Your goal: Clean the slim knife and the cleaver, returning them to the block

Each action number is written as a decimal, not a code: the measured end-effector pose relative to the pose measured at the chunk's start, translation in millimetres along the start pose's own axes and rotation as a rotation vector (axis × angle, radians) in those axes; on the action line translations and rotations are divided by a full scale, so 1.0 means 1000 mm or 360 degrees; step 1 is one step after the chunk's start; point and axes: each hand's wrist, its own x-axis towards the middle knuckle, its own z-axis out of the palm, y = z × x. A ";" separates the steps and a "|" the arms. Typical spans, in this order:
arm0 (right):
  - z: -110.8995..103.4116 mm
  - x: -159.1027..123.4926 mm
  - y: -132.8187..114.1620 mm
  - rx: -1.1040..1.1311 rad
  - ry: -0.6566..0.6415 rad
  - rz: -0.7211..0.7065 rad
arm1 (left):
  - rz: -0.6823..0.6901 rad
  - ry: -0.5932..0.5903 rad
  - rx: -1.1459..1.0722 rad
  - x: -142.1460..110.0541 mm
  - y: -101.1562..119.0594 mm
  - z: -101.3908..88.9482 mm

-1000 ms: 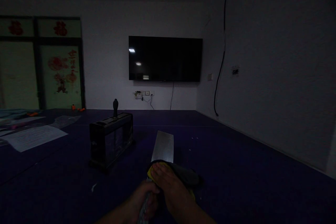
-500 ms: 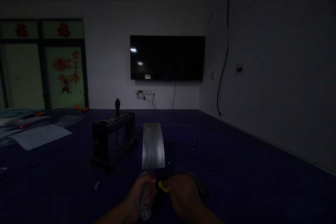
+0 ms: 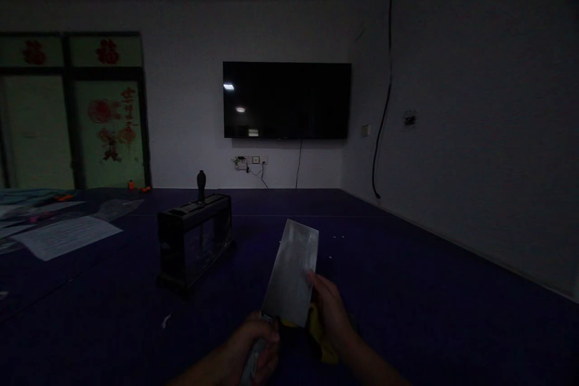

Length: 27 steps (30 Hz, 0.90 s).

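A cleaver [image 3: 294, 271] with a broad grey blade points up and slightly right over the table. My left hand [image 3: 257, 344] is closed around its handle at the lower middle. At the blade's right edge is my right hand [image 3: 332, 313], with a yellow cloth [image 3: 322, 338] in its grip. Part of the cloth shows below and behind the blade. The blade hides most of my right fingers, and the thumb side touches its edge. To the left stands a black knife block [image 3: 194, 241] with see-through sides, and one black handle [image 3: 201, 186] sticks up from it.
The dark blue table [image 3: 407, 313] reaches to the walls. Printed paper [image 3: 67, 236] and clear plastic [image 3: 118, 208] lie at the left, with small orange things [image 3: 143, 189] farther back. White scraps [image 3: 166, 320] dot the surface. A television [image 3: 287, 99] hangs on the far wall.
The cleaver has tilted to the right and moved right in my left hand. My right hand has risen to the blade with the yellow cloth, and more of the cloth shows.
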 end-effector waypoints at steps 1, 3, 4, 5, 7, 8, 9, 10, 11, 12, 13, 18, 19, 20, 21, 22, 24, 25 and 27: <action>0.000 0.001 0.000 0.0076 -0.0021 0.0079 | -0.0028 -0.0025 -0.0001 -0.001 0.002 0.001; 0.000 0.001 0.000 0.0156 -0.0058 0.0187 | -0.0083 -0.0069 -0.0004 -0.002 0.005 0.002; 0.001 0.002 -0.001 0.0174 -0.0081 0.0218 | -0.0104 -0.0086 -0.0017 -0.002 0.007 0.002; 0.001 0.002 -0.001 0.0187 -0.0102 0.0233 | -0.0117 -0.0103 -0.0033 -0.002 0.008 0.001; 0.001 0.003 -0.002 0.0220 -0.0140 0.0255 | -0.0130 -0.0143 -0.0071 -0.001 0.007 -0.003; 0.001 0.004 -0.002 0.0244 -0.0151 0.0273 | -0.0138 -0.0163 -0.0085 0.000 0.006 -0.006; 0.001 0.005 -0.002 0.0268 -0.0155 0.0295 | -0.0146 -0.0181 -0.0095 0.001 0.005 -0.009; 0.000 0.006 -0.001 0.0286 -0.0144 0.0317 | -0.0151 -0.0196 -0.0093 0.003 0.005 -0.013; 0.000 0.007 0.000 0.0302 -0.0132 0.0336 | -0.0158 -0.0208 -0.0080 0.005 0.005 -0.017; -0.001 0.008 0.001 0.0316 -0.0123 0.0347 | -0.0161 -0.0212 -0.0058 0.007 0.006 -0.021; -0.002 0.009 0.002 0.0328 -0.0119 0.0354 | -0.0166 -0.0221 -0.0014 0.008 0.009 -0.024; -0.008 0.011 0.003 0.0411 -0.0120 0.0412 | -0.0182 -0.0144 0.0268 0.003 0.042 -0.018; -0.009 0.011 0.003 0.0428 -0.0103 0.0421 | -0.0179 -0.0055 0.0364 -0.001 0.050 -0.012; -0.009 0.012 0.002 0.0442 -0.0085 0.0425 | -0.0162 0.0052 0.0495 -0.006 0.058 -0.005; -0.009 0.011 0.001 0.0451 -0.0068 0.0421 | -0.0125 0.0161 0.0636 -0.010 0.065 0.002; -0.009 0.011 0.001 0.0453 -0.0055 0.0406 | -0.0091 0.0242 0.0777 -0.015 0.071 0.010; -0.008 0.010 -0.001 0.0425 -0.0038 0.0357 | -0.0012 0.0401 0.1051 -0.023 0.085 0.024; -0.007 0.010 -0.003 0.0392 -0.0033 0.0332 | 0.0016 0.0462 0.1178 -0.026 0.093 0.030; -0.008 0.008 -0.005 0.0309 -0.0050 0.0303 | 0.0068 0.0586 0.1421 -0.032 0.115 0.041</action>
